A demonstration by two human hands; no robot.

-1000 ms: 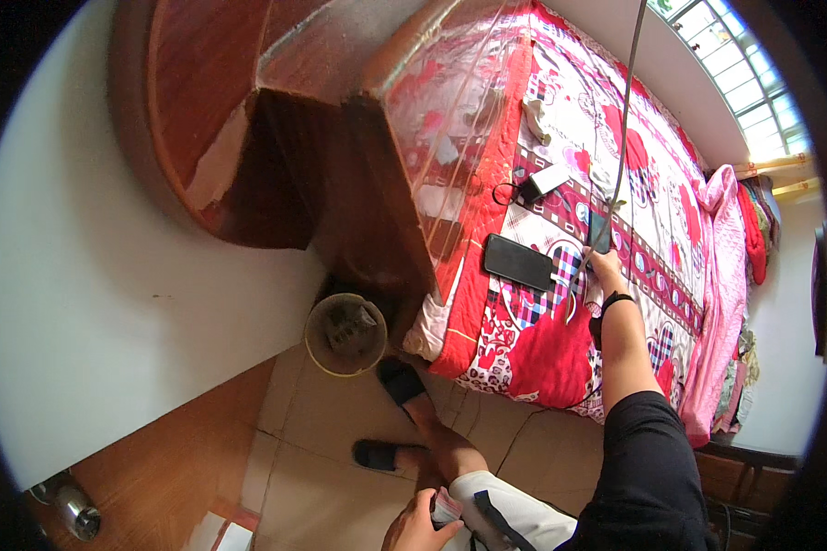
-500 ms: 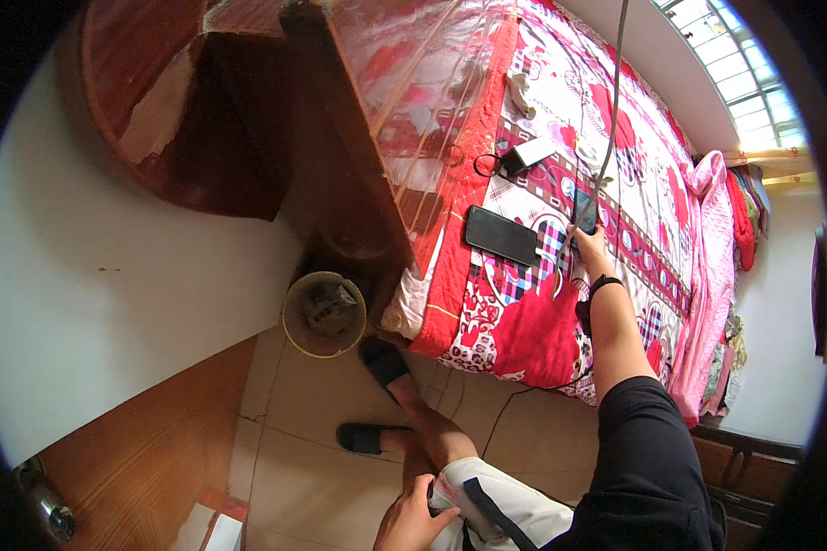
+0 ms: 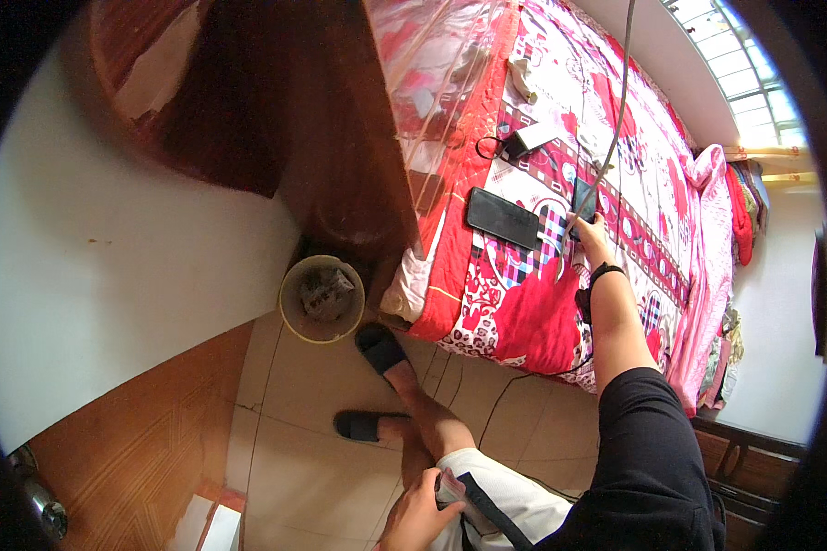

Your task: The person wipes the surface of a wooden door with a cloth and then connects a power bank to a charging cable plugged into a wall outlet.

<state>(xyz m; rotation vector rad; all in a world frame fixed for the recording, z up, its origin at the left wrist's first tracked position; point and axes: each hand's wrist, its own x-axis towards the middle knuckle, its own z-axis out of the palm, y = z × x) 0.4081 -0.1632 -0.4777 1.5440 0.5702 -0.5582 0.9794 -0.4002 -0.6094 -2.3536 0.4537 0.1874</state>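
Observation:
On the bed's patterned red, pink and white cover (image 3: 533, 326), my right hand (image 3: 593, 237) closes round the lower end of a dark smartphone (image 3: 583, 196). A grey cable hangs down across that phone. Left of it lies a larger black smartphone (image 3: 503, 219), screen up, with a white plug or cable end at its lower right corner. Beyond that sits a white and black box-like device (image 3: 529, 140) with a dark loop strap. My left hand (image 3: 418, 514) rests at my lap over white shorts (image 3: 528, 505), fingers curled round something small, partly hidden and reddish.
A bin (image 3: 322, 298) with crumpled rubbish stands by the bed's corner. Brown wooden furniture (image 3: 340, 138) rises at the left of the bed. A dark cable runs over the tiled floor (image 3: 312, 432). A wooden door (image 3: 138, 450) is at lower left; a dark cabinet (image 3: 753, 468) at right.
The whole view has shifted slightly. My right hand stays at the phone on the bed, and my left hand stays at my lap with its fingers curled.

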